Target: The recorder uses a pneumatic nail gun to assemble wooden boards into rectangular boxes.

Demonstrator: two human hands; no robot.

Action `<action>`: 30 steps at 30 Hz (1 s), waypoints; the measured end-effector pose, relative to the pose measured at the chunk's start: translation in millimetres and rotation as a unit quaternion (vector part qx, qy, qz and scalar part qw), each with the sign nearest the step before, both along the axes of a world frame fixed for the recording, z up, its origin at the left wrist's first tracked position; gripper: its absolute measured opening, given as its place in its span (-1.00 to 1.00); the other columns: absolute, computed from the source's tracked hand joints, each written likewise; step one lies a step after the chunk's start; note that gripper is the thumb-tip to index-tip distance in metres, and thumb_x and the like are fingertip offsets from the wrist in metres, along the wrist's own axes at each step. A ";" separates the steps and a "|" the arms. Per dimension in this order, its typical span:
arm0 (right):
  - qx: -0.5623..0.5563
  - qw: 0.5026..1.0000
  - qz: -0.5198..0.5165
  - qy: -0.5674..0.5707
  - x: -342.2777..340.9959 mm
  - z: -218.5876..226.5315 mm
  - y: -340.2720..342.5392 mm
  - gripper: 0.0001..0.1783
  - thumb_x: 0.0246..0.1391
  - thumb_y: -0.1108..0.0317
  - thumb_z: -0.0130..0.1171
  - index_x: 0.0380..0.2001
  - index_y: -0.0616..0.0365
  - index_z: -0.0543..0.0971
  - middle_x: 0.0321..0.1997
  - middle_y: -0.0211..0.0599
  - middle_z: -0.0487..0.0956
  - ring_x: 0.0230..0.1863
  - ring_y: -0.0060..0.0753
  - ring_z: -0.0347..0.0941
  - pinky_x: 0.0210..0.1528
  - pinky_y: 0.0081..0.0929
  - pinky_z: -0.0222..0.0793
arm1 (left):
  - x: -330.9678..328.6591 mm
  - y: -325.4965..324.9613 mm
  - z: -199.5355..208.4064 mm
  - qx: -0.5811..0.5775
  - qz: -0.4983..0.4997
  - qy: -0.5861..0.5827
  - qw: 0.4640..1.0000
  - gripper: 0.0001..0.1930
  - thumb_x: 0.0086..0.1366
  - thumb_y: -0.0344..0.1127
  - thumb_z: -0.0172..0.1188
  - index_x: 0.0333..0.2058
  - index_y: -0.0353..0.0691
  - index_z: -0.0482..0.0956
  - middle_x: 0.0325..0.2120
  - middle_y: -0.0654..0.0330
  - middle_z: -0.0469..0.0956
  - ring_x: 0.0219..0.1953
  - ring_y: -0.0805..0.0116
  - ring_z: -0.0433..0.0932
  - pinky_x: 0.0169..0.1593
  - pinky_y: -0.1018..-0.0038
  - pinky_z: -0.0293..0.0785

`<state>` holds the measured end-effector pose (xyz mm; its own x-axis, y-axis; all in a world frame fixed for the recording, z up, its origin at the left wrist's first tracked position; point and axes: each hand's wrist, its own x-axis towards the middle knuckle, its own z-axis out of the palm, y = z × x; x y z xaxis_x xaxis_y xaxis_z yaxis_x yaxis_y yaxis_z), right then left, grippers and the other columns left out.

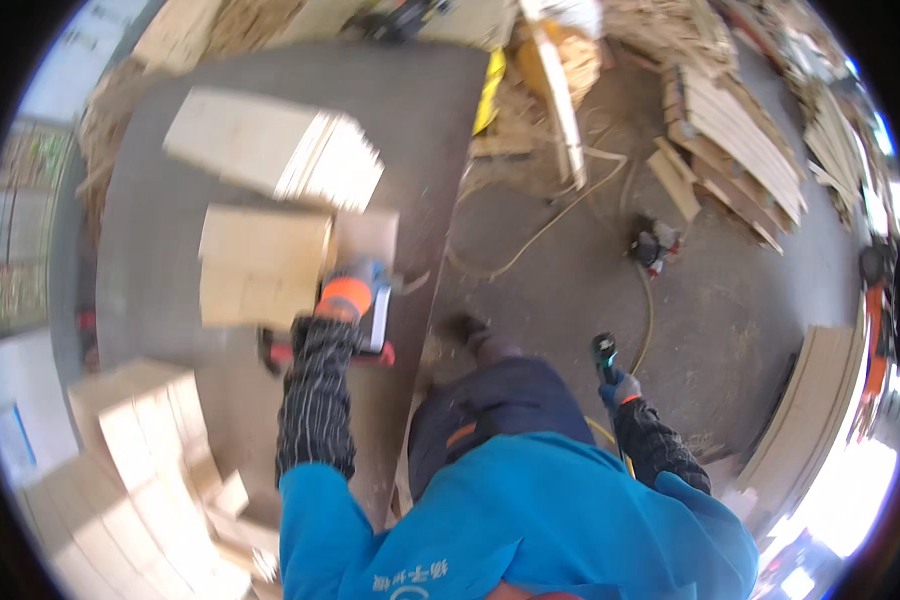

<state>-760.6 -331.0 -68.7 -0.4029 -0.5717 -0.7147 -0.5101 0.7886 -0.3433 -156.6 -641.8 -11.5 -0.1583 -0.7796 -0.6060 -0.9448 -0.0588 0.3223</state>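
My left hand point(366, 273), in a blue-grey glove with an orange cuff, is over the right edge of a flat light wood panel point(262, 265) on the dark table. Its fingers are blurred, so their grip cannot be made out. Beside that wrist lies a white strip with dark edges point(379, 320), and red and black parts point(386, 354) show near it, partly behind my sleeve. Away from the table, low at my right side, my right hand point(622, 388) is closed around the handle of a green-and-black power tool point(604, 352).
A fanned stack of pale boards point(285, 145) lies farther back on the table point(430, 130). Cut blocks point(135, 430) are piled at the near left. On the floor are a hose point(530, 245), a small red-and-grey machine point(653, 243) and stacked planks point(735, 130). More boards point(805, 410) stand at right.
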 end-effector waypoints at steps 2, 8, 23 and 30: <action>0.058 0.995 0.081 -0.029 40.4 -15.4 -33.3 -0.50 -0.05 0.19 0.45 0.00 0.13 0.74 -0.35 -0.17 0.75 -0.33 -0.26 0.72 -0.18 -0.22 0.60 | 99.5 41.8 -39.0 -0.001 0.150 0.001 0.989 -0.60 0.40 0.05 0.38 0.00 -0.11 0.79 -0.16 0.01 0.80 -0.12 0.12 0.76 -0.03 0.13 0.62; 0.079 0.996 0.019 0.030 25.5 35.5 -25.7 -0.51 -0.05 0.13 0.43 -0.02 0.07 0.74 -0.15 -0.12 0.77 -0.07 -0.15 0.73 0.03 -0.19 0.57 | 34.6 1.1 -24.3 -0.040 -0.048 -0.022 0.998 -0.83 0.27 -0.20 0.40 -0.24 -0.07 0.85 -0.28 -0.06 0.79 -0.22 -0.06 0.77 -0.08 0.14 0.65; 0.040 0.995 -0.090 -0.011 54.4 46.6 84.2 -0.55 -0.03 0.06 0.47 -0.09 0.03 0.76 -0.38 -0.27 0.75 -0.33 -0.28 0.72 -0.23 -0.23 0.58 | 42.7 -17.6 -32.6 -0.003 -0.095 0.002 0.995 -0.46 0.18 0.15 0.57 -0.07 -0.18 0.82 -0.18 -0.03 0.81 -0.16 0.04 0.78 0.01 0.18 0.64; 0.043 0.990 -0.124 0.060 68.2 35.8 169.7 -0.56 -0.04 0.04 0.47 -0.13 0.04 0.77 -0.38 -0.24 0.75 -0.30 -0.29 0.72 -0.19 -0.22 0.57 | 42.6 -37.9 -41.2 0.014 -0.155 -0.045 0.987 -0.51 0.10 0.15 0.61 -0.15 -0.09 0.86 -0.24 0.02 0.82 -0.20 0.06 0.79 0.01 0.20 0.65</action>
